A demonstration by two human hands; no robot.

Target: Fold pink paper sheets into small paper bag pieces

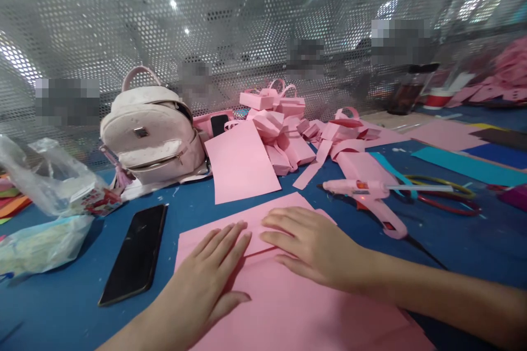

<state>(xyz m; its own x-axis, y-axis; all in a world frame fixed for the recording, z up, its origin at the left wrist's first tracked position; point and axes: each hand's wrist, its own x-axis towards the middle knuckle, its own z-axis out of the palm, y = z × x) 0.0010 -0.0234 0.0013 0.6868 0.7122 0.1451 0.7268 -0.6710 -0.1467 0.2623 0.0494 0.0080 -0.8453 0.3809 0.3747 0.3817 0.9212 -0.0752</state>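
Both hands rest on pink paper (280, 296) lying on the blue table in front of me. A strip along its far side looks folded over, with an edge running between my hands. My left hand (209, 274) lies flat on the left part of the fold, fingers stretched and thumb apart. On the right part my right hand (313, 247) presses down with its fingers spread. Just beyond the fold lies a loose pink sheet (245, 164). To the right of my right hand is a pink hot glue gun (366, 192).
A black phone (134, 255) lies at left, near plastic bags (45, 241). Behind stand a white backpack (154, 131) and a heap of pink paper boxes (284, 131). Scissors (448, 197), a blue paper strip (469, 166) and a dark jar (409, 90) are at right. A perforated metal screen (247, 11) closes the back.
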